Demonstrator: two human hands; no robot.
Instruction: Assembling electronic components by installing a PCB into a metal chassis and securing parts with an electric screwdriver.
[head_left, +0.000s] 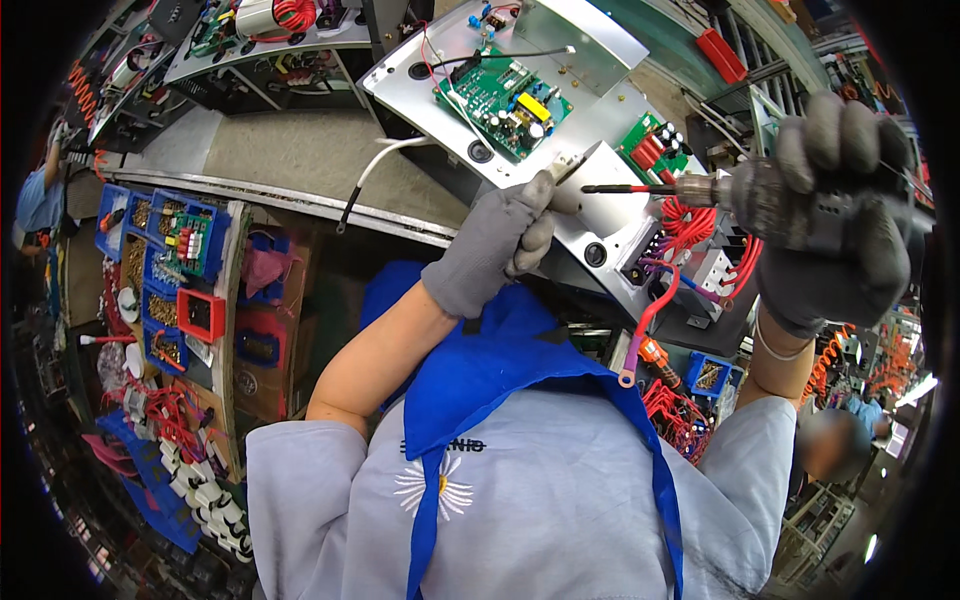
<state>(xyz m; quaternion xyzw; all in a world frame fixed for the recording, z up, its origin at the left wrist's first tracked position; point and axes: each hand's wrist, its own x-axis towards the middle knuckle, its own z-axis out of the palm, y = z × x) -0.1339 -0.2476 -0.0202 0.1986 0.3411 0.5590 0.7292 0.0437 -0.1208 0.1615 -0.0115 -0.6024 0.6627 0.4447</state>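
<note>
My right hand (pixel 845 235), in a grey glove, grips a power screwdriver (pixel 768 205). Its long bit points left, and the tip is close to the fingertips of my left hand (pixel 490 245). That gloved hand is closed in a pinch; what it holds, if anything, is hidden. Both hands are over a metal chassis (pixel 400 90), just by a white curved part (pixel 612 205). On the chassis sit a large green circuit board (pixel 490 105) and a smaller green board (pixel 650 140). A coil of red wire (pixel 688 222) lies below the bit.
A red cable (pixel 640 340) with a ring lug hangs off the chassis's near edge. At the left, blue bins (pixel 160 305) hold small hardware. A white cable (pixel 370 165) sticks out from the chassis. An orange-and-black tool (pixel 655 355) and a blue bin (pixel 708 375) sit at right.
</note>
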